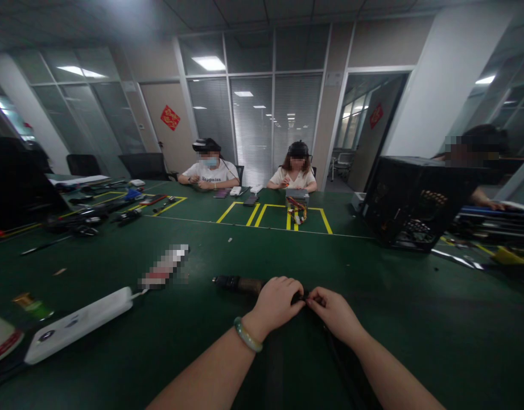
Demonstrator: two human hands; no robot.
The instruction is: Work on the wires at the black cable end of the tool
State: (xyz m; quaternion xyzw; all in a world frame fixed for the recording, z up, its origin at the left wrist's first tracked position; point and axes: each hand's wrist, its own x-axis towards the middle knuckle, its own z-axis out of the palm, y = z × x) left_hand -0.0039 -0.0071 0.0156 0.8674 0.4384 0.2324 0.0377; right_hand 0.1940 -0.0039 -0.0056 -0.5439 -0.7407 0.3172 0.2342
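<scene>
Black and brown, the tool (pixel 250 285) lies near centre on the green bench (pixel 185 330), its right end gripped by the left hand (pixel 277 302), while the right hand (pixel 336 313) pinches a small dark part (pixel 305 294) beside it, apparently close fingertip work needing steady alignment.

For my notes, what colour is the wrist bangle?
The round bangle is mostly pale green, clearest in the head view.

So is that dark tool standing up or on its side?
On its side: the dark tool runs sideways, its tip pointing left, with the left hand over its other end.
</scene>
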